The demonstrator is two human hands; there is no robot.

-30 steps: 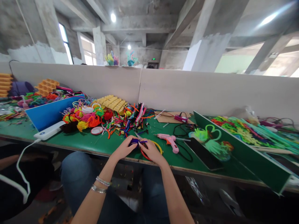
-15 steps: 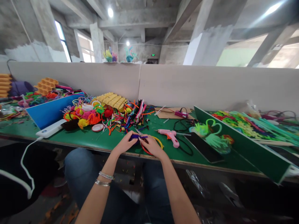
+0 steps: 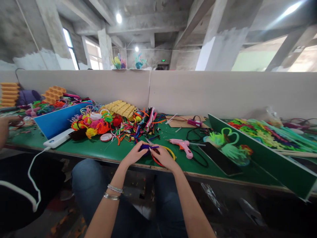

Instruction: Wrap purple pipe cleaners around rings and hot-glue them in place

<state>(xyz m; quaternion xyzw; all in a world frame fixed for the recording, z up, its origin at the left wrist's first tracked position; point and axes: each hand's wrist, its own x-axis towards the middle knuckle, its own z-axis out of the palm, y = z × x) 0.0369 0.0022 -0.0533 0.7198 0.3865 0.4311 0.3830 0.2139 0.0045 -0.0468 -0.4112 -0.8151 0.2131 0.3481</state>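
Note:
At the table's front edge, my left hand (image 3: 135,154) is closed on a bundle of purple pipe cleaners (image 3: 145,147). My right hand (image 3: 162,156) pinches the same purple pieces from the other side, its fingertips close to the left ones. Red and yellow rings (image 3: 172,151), thin like tubing or pipe cleaners, lie under and beside the right hand. Just beyond the fingers are scissors (image 3: 149,141), partly hidden. A pink hot glue gun (image 3: 182,145) rests to the right with a glue stick in its back.
Left of my hands lie a heap of coloured pipe-cleaner pieces (image 3: 99,124), a white power strip (image 3: 59,138) and a blue divider (image 3: 63,120). On the right are a black phone (image 3: 220,158), green pipe-cleaner shapes (image 3: 234,150) and a green divider (image 3: 267,158). Another person's hand (image 3: 10,122) shows at far left.
The whole view has shifted slightly, moving things right and down. Another person's hand has appeared at the left edge. My hands keep nearly the same hold on the purple pipe cleaners.

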